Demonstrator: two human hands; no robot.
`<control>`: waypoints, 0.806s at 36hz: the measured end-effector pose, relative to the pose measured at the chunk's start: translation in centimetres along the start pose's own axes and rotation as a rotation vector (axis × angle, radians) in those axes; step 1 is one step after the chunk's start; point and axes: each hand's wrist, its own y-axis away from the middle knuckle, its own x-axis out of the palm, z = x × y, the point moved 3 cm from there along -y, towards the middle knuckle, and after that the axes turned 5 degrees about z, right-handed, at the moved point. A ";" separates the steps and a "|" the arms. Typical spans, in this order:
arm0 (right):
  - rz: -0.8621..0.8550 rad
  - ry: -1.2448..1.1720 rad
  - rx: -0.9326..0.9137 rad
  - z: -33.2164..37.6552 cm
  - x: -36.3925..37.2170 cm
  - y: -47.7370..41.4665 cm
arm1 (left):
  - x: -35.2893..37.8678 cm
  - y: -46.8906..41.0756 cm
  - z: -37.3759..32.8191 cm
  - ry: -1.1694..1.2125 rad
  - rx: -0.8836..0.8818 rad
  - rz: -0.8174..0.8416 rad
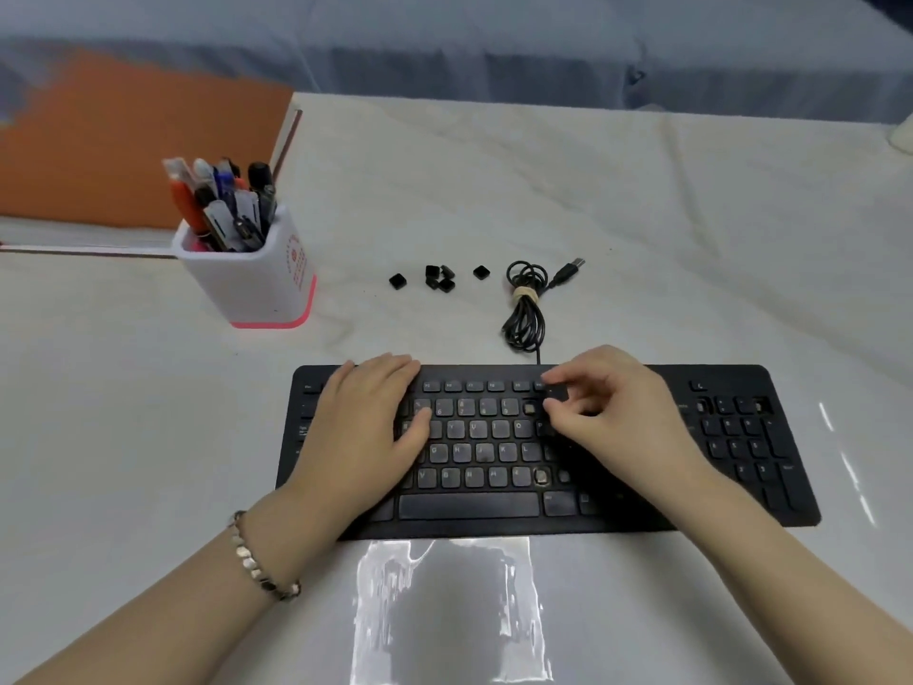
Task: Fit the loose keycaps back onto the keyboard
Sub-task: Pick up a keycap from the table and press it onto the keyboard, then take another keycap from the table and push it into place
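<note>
A black keyboard lies flat on the table in front of me. My left hand rests palm down on its left half, fingers spread over the keys. My right hand pinches a small black keycap between thumb and forefinger just above the number row, beside an empty key socket. Another bare socket shows in the bottom letter row. Several loose black keycaps lie in a row on the table beyond the keyboard.
The keyboard's coiled black USB cable lies behind it, right of the keycaps. A white and pink pen holder full of pens stands at the left. An orange folder lies at the far left.
</note>
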 end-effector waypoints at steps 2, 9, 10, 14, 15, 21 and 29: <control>0.014 0.091 -0.029 -0.3 0.4 -0.3 | 0.1 0.0 0.1 0.010 0.000 -0.010; 0.052 0.136 -0.005 -0.9 1.2 -0.1 | 0.5 0.1 0.1 0.030 -0.005 -0.031; 0.050 0.136 -0.009 -1.0 1.1 0.0 | 0.5 0.1 0.1 0.031 -0.007 -0.034; 0.020 0.118 -0.029 -1.2 0.8 0.2 | 0.5 0.0 0.0 0.035 -0.012 -0.041; 0.013 0.105 -0.030 -1.1 0.6 0.1 | 0.4 0.0 -0.1 0.038 -0.011 -0.043; 0.058 0.235 -0.138 0.8 0.7 -3.2 | -0.5 -0.3 0.4 0.058 0.034 -0.051; 0.276 0.489 -0.091 2.2 4.6 -8.9 | -1.0 -0.8 1.4 0.114 0.028 -0.046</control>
